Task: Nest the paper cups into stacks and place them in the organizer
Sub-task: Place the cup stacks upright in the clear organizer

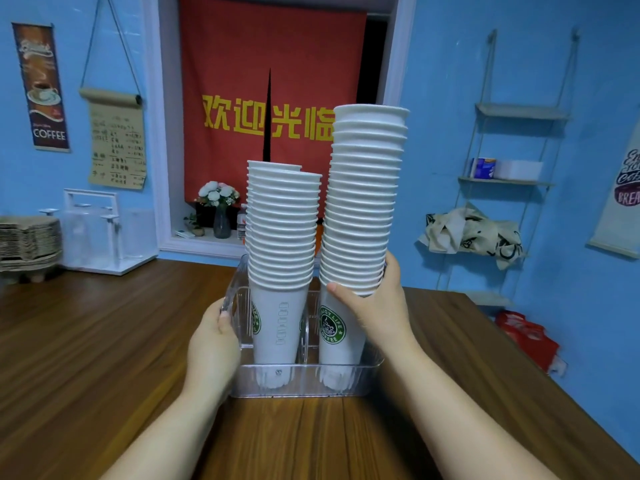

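A clear plastic organizer (304,382) sits on the wooden counter in front of me. Two tall stacks of nested white paper cups with green coffee logos stand in its front compartments: a left stack (282,237) and a taller right stack (363,202). A further stack peeks out behind the left one. My left hand (214,341) grips the organizer's left wall. My right hand (374,303) wraps around the right stack near its lowest rims, thumb in front and fingers behind.
The brown wooden counter (86,341) stretches left and right of the organizer. Stacked cardboard cup carriers (29,244) and a clear rack (100,233) stand at the back left. A red bag (526,337) lies off the counter's right edge.
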`<state>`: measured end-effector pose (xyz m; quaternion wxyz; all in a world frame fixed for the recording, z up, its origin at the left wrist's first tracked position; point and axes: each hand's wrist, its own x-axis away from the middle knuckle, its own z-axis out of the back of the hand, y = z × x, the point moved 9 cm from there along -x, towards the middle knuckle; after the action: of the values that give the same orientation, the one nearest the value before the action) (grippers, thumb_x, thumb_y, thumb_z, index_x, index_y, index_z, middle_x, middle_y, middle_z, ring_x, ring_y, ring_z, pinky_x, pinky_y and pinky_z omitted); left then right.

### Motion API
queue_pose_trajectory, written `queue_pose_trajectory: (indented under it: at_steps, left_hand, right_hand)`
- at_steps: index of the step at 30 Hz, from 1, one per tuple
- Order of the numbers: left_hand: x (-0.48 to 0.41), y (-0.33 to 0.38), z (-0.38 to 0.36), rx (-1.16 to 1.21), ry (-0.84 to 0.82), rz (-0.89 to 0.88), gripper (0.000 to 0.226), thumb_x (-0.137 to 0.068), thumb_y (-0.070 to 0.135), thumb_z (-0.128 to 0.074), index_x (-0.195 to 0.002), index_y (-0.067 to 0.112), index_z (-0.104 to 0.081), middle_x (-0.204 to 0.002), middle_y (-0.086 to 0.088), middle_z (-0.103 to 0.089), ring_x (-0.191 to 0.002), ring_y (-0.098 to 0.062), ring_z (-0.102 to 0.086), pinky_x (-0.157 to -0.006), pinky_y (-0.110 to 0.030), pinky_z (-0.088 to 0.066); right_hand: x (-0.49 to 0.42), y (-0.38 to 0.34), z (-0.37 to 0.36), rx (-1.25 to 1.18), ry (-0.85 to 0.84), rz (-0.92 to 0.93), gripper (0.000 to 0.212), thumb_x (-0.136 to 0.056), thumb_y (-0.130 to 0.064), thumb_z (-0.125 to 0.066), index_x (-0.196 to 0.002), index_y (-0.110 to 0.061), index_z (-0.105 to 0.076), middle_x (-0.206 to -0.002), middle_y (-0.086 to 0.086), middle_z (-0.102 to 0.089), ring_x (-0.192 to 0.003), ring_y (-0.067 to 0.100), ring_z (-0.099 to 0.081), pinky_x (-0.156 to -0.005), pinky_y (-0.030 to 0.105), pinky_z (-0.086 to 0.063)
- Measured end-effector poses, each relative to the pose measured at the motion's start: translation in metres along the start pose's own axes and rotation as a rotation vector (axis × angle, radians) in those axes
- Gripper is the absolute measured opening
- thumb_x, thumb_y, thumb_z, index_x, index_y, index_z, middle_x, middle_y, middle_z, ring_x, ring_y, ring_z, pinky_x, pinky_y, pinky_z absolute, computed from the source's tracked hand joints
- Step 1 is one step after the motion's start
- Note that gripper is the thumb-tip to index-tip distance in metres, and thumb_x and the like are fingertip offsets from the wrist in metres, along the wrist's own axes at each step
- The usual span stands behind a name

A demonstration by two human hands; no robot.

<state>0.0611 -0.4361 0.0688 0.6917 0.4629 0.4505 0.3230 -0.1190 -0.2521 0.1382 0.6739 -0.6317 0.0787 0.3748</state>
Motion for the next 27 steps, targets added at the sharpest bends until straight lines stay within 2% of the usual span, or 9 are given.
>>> queue_pose_trajectory:
  at_steps: [5, 9, 12, 15, 17, 20, 22, 25, 27]
  left_hand:
    - [0.003, 0.007, -0.016, 0.025, -0.061, -0.004, 0.035, -0.103, 0.018, -0.029, -0.130, 0.018, -0.051, -0.110, 0.004, -0.055, -0.103, -0.015, -0.050, -0.088, -0.030, -0.037]
    - [0.001, 0.008, -0.027, 0.044, -0.128, -0.001, 0.034, -0.103, 0.018, -0.030, -0.128, 0.019, -0.052, -0.114, 0.001, -0.058, -0.105, -0.016, -0.051, -0.089, -0.030, -0.038]
    - [0.000, 0.009, -0.030, 0.042, -0.149, -0.012, 0.034, -0.102, 0.017, -0.031, -0.129, 0.018, -0.051, -0.118, -0.001, -0.059, -0.105, -0.015, -0.052, -0.087, -0.028, -0.038]
    - [-0.007, 0.012, -0.032, 0.026, -0.199, 0.011, 0.037, -0.101, 0.022, -0.037, -0.137, 0.019, -0.042, -0.133, -0.005, -0.052, -0.119, -0.021, -0.050, -0.093, -0.032, -0.042]
    - [-0.013, 0.034, -0.027, 0.043, -0.186, -0.067, 0.050, -0.097, 0.030, -0.045, -0.144, 0.022, -0.031, -0.149, -0.004, -0.036, -0.133, -0.020, -0.038, -0.105, -0.036, -0.034]
    - [-0.011, 0.074, -0.033, 0.168, -0.265, -0.189, 0.087, -0.077, 0.051, -0.061, -0.148, 0.032, -0.014, -0.154, 0.005, -0.022, -0.137, -0.010, -0.024, -0.107, -0.032, -0.025]
    - [-0.011, 0.077, -0.046, 0.008, -0.322, -0.212, 0.113, -0.061, 0.057, -0.073, -0.149, 0.036, -0.004, -0.157, 0.005, -0.014, -0.143, -0.016, -0.015, -0.113, -0.041, -0.022]
    - [-0.014, 0.048, -0.056, -0.274, -0.335, -0.143, 0.131, -0.054, 0.058, -0.081, -0.150, 0.031, 0.005, -0.159, -0.002, 0.001, -0.147, -0.024, -0.001, -0.117, -0.050, -0.015]
    - [-0.012, 0.023, -0.058, -0.205, -0.353, -0.008, 0.135, -0.051, 0.053, -0.085, -0.151, 0.023, 0.001, -0.158, -0.008, -0.001, -0.146, -0.027, -0.009, -0.116, -0.046, -0.020]
  right_hand:
    - [0.004, -0.006, 0.022, 0.247, 0.144, 0.036, 0.073, -0.058, -0.060, -0.073, -0.121, -0.035, -0.044, -0.109, -0.017, -0.061, -0.108, 0.014, -0.055, -0.091, 0.044, -0.049]
    - [0.005, 0.001, 0.031, 0.270, 0.199, -0.017, 0.083, -0.054, -0.066, -0.070, -0.126, -0.037, -0.041, -0.115, -0.015, -0.058, -0.117, 0.021, -0.048, -0.096, 0.048, -0.044]
    - [0.010, 0.009, 0.037, 0.261, 0.210, -0.070, 0.094, -0.052, -0.061, -0.073, -0.135, -0.035, -0.036, -0.128, -0.009, -0.051, -0.126, 0.022, -0.037, -0.104, 0.049, -0.037]
    - [0.018, 0.024, 0.037, 0.242, 0.148, -0.124, 0.105, -0.059, -0.045, -0.082, -0.145, -0.029, -0.024, -0.144, -0.003, -0.035, -0.136, 0.021, -0.026, -0.111, 0.043, -0.030]
    - [0.022, 0.033, 0.035, 0.215, 0.108, -0.146, 0.108, -0.060, -0.038, -0.084, -0.146, -0.027, -0.021, -0.146, -0.001, -0.032, -0.137, 0.019, -0.028, -0.110, 0.040, -0.030]
    - [0.029, 0.044, 0.031, 0.199, 0.061, -0.185, 0.114, -0.058, -0.033, -0.088, -0.148, -0.024, -0.018, -0.150, -0.001, -0.031, -0.137, 0.017, -0.031, -0.111, 0.040, -0.032]
    - [0.034, 0.051, 0.032, 0.161, 0.050, -0.207, 0.119, -0.057, -0.031, -0.089, -0.149, -0.022, -0.015, -0.153, 0.000, -0.029, -0.138, 0.016, -0.032, -0.112, 0.038, -0.032]
    - [0.046, 0.061, 0.032, 0.118, -0.007, -0.253, 0.113, -0.065, -0.025, -0.085, -0.150, -0.018, -0.011, -0.154, -0.001, -0.028, -0.139, 0.016, -0.030, -0.107, 0.027, -0.029]
    - [0.052, 0.067, 0.032, 0.115, -0.028, -0.261, 0.107, -0.067, -0.023, -0.084, -0.150, -0.018, -0.016, -0.151, -0.003, -0.034, -0.136, 0.013, -0.035, -0.102, 0.022, -0.030]
